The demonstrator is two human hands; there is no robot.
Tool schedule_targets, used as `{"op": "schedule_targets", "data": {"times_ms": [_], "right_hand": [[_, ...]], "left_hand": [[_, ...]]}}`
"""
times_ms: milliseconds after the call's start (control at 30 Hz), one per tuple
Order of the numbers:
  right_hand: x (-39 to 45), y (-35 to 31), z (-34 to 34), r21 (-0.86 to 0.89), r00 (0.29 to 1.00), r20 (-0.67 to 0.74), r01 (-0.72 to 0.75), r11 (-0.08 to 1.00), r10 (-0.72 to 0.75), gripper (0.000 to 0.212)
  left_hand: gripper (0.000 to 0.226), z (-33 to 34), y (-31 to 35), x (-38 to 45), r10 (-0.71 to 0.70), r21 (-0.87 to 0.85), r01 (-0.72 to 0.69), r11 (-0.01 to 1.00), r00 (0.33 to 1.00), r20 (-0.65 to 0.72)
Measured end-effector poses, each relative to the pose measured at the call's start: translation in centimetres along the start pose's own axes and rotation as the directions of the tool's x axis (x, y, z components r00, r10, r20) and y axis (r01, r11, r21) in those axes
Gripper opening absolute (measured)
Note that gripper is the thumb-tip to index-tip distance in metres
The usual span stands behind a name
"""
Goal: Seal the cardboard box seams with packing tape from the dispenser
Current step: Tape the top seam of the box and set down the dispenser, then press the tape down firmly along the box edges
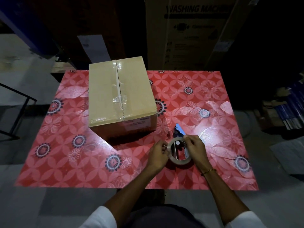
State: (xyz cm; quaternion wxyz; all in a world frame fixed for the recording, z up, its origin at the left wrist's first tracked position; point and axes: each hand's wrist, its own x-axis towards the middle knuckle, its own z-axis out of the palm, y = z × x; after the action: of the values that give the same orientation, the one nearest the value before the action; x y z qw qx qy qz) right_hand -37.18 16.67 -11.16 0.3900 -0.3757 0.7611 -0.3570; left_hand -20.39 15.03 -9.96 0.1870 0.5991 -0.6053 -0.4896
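Observation:
A closed brown cardboard box stands on the red flowered table, left of the middle. Clear tape, partly crumpled, runs along its centre seam. In front of the box, to the right, the tape dispenser lies on the table with its roll of clear tape facing up and its blue blade end pointing away from me. My left hand pinches the left rim of the roll. My right hand grips the right side of the roll and dispenser.
A tall carton printed "WASHING MACHINE" stands behind the table's far edge. Dark boxes and a blue item fill the back left. A black metal frame sits to the left. Stacked goods lie at the right.

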Motion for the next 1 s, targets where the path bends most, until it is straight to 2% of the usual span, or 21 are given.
{"op": "schedule_targets", "data": {"times_ms": [100, 167, 267, 367, 467, 500, 567, 633, 667, 733, 833, 900, 1000], "right_hand": [[-0.4, -1.5, 0.3, -0.071, 0.991, -0.081, 0.103, 0.992, -0.109, 0.038], [-0.6, -3.2, 0.7, -0.038, 0.981, -0.067, 0.181, 0.983, -0.183, 0.028], [-1.3, -6.5, 2.7, 0.061, 0.954, 0.03, 0.296, 0.953, -0.298, 0.019], [-2.0, -8.8, 6.3, 0.08, 0.93, 0.093, 0.348, 0.934, -0.355, 0.017], [-3.0, -10.8, 9.0, 0.082, 0.912, 0.13, 0.381, 0.921, -0.389, 0.022], [-3.3, -11.4, 9.5, 0.035, 0.89, 0.114, 0.441, 0.897, -0.442, 0.021], [-3.7, -12.6, 9.5, -0.156, 0.798, 0.035, 0.599, 0.786, -0.601, 0.021], [-3.5, -14.1, 8.8, -0.374, 0.642, 0.012, 0.714, 0.592, -0.767, 0.029], [-2.9, -14.8, 8.5, -0.454, 0.586, 0.046, 0.734, 0.505, -0.809, 0.036], [-1.1, -15.5, 8.4, -0.545, 0.555, 0.186, 0.745, 0.385, -0.811, 0.051], [1.2, -15.6, 8.9, -0.562, 0.54, 0.342, 0.773, 0.294, -0.769, 0.055], [1.8, -15.7, 9.1, -0.57, 0.515, 0.369, 0.783, 0.249, -0.773, 0.053], [2.2, -16.4, 9.7, -0.617, 0.505, 0.375, 0.762, 0.197, -0.777, 0.056]], "left_hand": [[0.015, -1.1, -0.6, -0.2, 0.018, -0.003, -0.018, 1.0, 1.0, 0.011], [0.018, -2.8, -1.3, -0.5, -0.023, -0.044, 0.021, 0.999, 0.999, -0.034], [0.016, -6.3, -2.4, -1.2, -0.103, -0.174, 0.066, 0.983, 0.973, -0.209], [0.018, -9.8, -3.4, -1.9, -0.18, -0.329, 0.03, 0.944, 0.882, -0.436], [0.019, -11.9, -3.5, -2.3, -0.182, -0.363, -0.033, 0.931, 0.82, -0.543], [0.018, -12.5, -3.3, -2.5, -0.127, -0.3, -0.068, 0.951, 0.8, -0.586], [0.018, -13.6, -2.6, -2.8, 0.103, -0.002, -0.143, 0.99, 0.723, -0.683], [0.026, -14.9, -1.8, -2.8, 0.365, 0.357, -0.15, 0.922, 0.648, -0.669], [0.034, -15.6, -1.4, -2.4, 0.449, 0.489, -0.132, 0.862, 0.646, -0.617], [0.054, -17.2, -1.4, -1.0, 0.512, 0.668, -0.09, 0.739, 0.72, -0.47], [0.074, -19.5, -2.4, 1.7, 0.46, 0.77, -0.078, 0.633, 0.838, -0.293], [0.077, -20.6, -3.1, 2.8, 0.447, 0.798, -0.089, 0.596, 0.863, -0.237], [0.079, -21.5, -3.3, 3.4, 0.46, 0.817, -0.102, 0.567, 0.863, -0.211]]}}
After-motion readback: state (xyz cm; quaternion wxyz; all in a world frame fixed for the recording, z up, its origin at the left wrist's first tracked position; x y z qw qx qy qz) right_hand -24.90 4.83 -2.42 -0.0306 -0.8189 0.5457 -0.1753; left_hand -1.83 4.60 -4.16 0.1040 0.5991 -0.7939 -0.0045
